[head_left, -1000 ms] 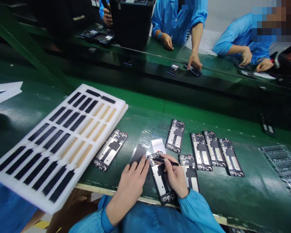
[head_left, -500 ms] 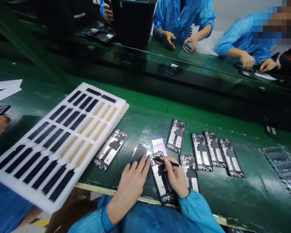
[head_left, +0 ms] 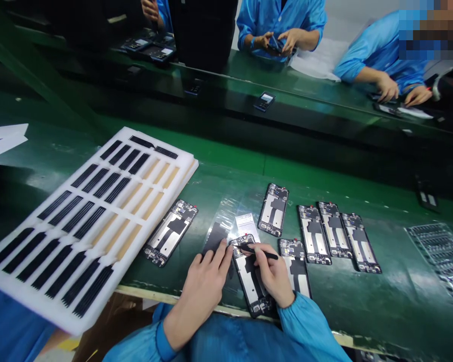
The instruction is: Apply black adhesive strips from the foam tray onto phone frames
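An opened phone chassis (head_left: pixel 251 281) lies before me at the table's front edge, its circuit board and silver plate facing up. Black tweezers (head_left: pixel 266 253) are pinched in my right hand (head_left: pixel 274 274), their tips at the upper part of that chassis. My left hand (head_left: pixel 206 279) rests flat with fingers stretched out, fingertips at the chassis's upper left edge. Beneath and beyond my left fingers are a clear plastic sheet with dark film (head_left: pixel 216 235) and a small white label sheet (head_left: pixel 245 223). Another phone chassis (head_left: pixel 295 261) lies partly behind my right hand.
To the left stands a white foam tray (head_left: pixel 109 221) with black strips in slots. Several more chassis lie about, one beside the tray (head_left: pixel 171 232) and one farther back (head_left: pixel 274 209). A clear plastic tray (head_left: pixel 438 256) is at right. Co-workers' hands (head_left: pixel 281 42) work across the line.
My hands and the tweezers have barely moved. Across the line, a co-worker has brought both hands together on a phone. The hand at far left has drawn back toward the frame's edge.
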`<state>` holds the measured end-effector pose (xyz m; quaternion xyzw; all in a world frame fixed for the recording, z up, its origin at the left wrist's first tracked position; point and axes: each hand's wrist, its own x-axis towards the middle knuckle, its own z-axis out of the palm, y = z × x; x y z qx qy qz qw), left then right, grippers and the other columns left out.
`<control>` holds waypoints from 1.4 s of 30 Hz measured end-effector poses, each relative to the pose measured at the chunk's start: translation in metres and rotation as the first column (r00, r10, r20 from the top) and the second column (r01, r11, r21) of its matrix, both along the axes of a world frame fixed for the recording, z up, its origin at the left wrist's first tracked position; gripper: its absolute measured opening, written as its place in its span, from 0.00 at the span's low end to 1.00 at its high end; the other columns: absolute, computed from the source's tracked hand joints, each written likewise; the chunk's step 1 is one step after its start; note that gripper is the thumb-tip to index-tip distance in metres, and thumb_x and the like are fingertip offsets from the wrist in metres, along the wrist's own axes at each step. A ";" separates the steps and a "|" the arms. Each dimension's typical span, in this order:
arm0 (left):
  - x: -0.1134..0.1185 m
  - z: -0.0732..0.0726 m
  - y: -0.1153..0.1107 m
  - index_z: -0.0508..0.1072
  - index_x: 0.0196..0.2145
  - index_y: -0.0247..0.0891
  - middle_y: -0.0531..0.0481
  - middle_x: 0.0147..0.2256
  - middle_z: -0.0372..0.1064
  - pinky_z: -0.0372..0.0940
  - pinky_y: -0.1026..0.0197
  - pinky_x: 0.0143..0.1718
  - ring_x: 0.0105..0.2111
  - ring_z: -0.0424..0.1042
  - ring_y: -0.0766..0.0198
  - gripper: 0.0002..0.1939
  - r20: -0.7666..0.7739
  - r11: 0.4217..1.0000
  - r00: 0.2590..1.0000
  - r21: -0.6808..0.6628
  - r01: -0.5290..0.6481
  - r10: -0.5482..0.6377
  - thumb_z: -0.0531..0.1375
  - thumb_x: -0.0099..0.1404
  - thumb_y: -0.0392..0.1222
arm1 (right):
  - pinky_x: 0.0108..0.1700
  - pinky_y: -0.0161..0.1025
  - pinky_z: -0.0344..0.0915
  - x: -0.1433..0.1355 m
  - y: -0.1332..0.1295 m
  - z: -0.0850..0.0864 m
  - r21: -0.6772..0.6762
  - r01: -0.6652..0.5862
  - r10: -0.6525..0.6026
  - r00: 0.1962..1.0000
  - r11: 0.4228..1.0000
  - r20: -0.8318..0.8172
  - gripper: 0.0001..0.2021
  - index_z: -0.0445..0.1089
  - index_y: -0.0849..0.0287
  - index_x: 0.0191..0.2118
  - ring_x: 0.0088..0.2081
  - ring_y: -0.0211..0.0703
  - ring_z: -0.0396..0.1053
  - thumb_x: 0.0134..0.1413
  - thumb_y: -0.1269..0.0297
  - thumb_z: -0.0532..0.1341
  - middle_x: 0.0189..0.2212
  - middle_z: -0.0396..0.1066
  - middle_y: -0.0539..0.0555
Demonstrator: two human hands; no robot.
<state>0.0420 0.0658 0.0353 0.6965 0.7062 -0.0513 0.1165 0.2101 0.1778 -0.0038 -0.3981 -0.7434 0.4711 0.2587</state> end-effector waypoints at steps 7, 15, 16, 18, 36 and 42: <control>-0.003 0.000 0.003 0.62 0.65 0.36 0.40 0.66 0.58 0.69 0.49 0.44 0.46 0.72 0.51 0.38 0.034 1.000 0.999 0.007 -0.017 0.016 0.51 0.57 0.23 | 0.35 0.38 0.71 0.003 0.000 -0.003 0.012 -0.002 0.002 1.000 1.000 0.027 0.14 0.76 0.56 0.45 0.31 0.43 0.74 0.70 0.58 0.53 0.39 0.79 0.56; -0.003 -0.002 0.002 0.63 0.65 0.35 0.40 0.66 0.59 0.70 0.49 0.42 0.45 0.73 0.51 0.37 0.017 1.000 1.000 0.016 -0.008 0.008 0.51 0.57 0.24 | 0.29 0.37 0.70 -0.002 0.003 0.003 -0.156 0.104 -0.110 0.993 0.982 -0.032 0.22 0.71 0.55 0.26 0.26 0.42 0.72 0.68 0.50 0.54 0.34 0.78 0.57; -0.003 -0.002 0.002 0.63 0.65 0.36 0.40 0.66 0.59 0.70 0.49 0.42 0.45 0.73 0.51 0.37 0.017 1.000 1.000 0.015 -0.011 0.011 0.51 0.57 0.24 | 0.29 0.37 0.70 -0.003 0.004 0.005 -0.175 0.114 -0.122 0.992 0.978 -0.039 0.24 0.69 0.55 0.23 0.26 0.42 0.73 0.67 0.49 0.54 0.33 0.78 0.57; -0.002 -0.002 0.002 0.63 0.65 0.37 0.41 0.66 0.59 0.70 0.50 0.43 0.45 0.73 0.52 0.37 0.020 1.000 1.000 0.014 -0.018 0.018 0.51 0.58 0.24 | 0.28 0.37 0.70 -0.004 0.005 0.006 -0.192 0.114 -0.124 0.991 0.975 -0.042 0.26 0.66 0.54 0.20 0.26 0.42 0.73 0.67 0.47 0.54 0.32 0.78 0.57; -0.007 0.005 -0.020 0.62 0.58 0.39 0.42 0.53 0.71 0.69 0.57 0.53 0.52 0.72 0.59 0.18 0.714 0.835 0.603 0.046 -0.548 0.356 0.50 0.72 0.36 | 0.35 0.45 0.74 0.013 0.017 0.025 -0.488 0.336 -0.506 0.819 0.805 -0.271 0.16 0.77 0.58 0.40 0.30 0.50 0.78 0.63 0.50 0.59 0.28 0.80 0.57; 0.016 0.015 -0.029 0.61 0.60 0.38 0.42 0.49 0.75 0.73 0.57 0.46 0.45 0.77 0.58 0.20 0.605 0.967 0.791 0.137 -0.217 0.092 0.49 0.72 0.35 | 0.28 0.43 0.74 0.070 0.008 0.064 -0.595 0.273 -0.550 0.757 0.756 -0.351 0.15 0.77 0.57 0.46 0.32 0.52 0.79 0.58 0.55 0.61 0.36 0.81 0.62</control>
